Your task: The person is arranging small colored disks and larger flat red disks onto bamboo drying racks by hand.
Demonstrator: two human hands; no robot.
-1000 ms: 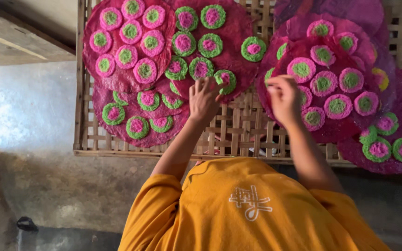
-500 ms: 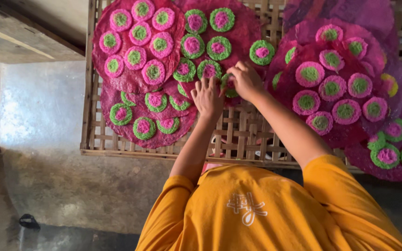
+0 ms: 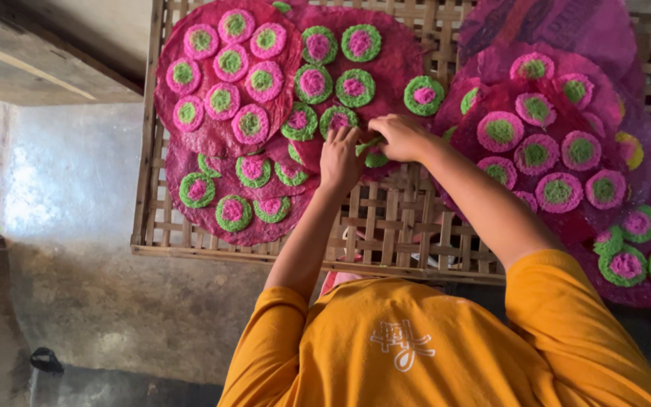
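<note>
Both hands (image 3: pixel 374 147) on crinkly round disc (image 3: pixel 374 154), woven bamboo rack (image 3: pixel 386 218)

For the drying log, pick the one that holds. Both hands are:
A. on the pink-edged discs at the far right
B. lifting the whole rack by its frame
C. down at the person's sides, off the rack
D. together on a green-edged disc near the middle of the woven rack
D: the left hand and the right hand meet at a green-edged disc lying on a dark red sheet over the woven rack.
</note>
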